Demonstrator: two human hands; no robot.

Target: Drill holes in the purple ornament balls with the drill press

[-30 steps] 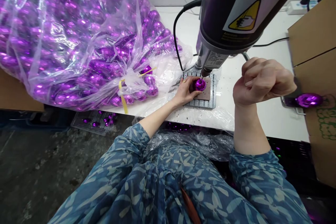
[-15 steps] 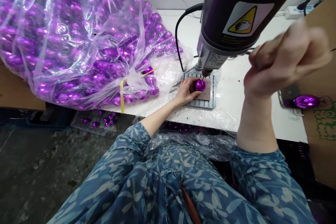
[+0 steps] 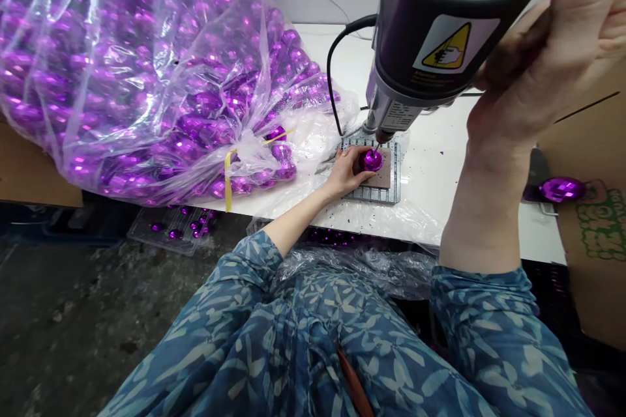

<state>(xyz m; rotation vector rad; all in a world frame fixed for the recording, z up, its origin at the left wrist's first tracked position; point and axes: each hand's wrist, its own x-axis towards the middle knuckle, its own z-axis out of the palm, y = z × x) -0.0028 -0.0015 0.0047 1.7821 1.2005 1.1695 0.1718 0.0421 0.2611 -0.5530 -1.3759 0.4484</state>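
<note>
My left hand (image 3: pixel 345 171) grips a shiny purple faceted ball (image 3: pixel 372 160) between thumb and fingers. The ball rests on a brown pad (image 3: pixel 383 177) over the slotted metal base (image 3: pixel 359 193) of a bench drill press (image 3: pixel 413 32). Right above the ball is the drill bit (image 3: pixel 377 145); whether it touches or has entered the ball, I cannot tell. My right hand (image 3: pixel 552 71) is raised beside the drill's motor housing, its fingers curled. What it holds, if anything, is hidden.
A big clear bag (image 3: pixel 161 78) of purple balls, tied with yellow ribbon (image 3: pixel 227 179), fills the left side. Another purple ball (image 3: pixel 562 189) lies at right by a cardboard box (image 3: pixel 591 221). Dark shavings dot the white table (image 3: pixel 425 176). A clear tray (image 3: pixel 166 229) with several balls sits below.
My right hand has moved up and a little to the right, beside the motor housing. My left hand and the ball stay in place under the bit.
</note>
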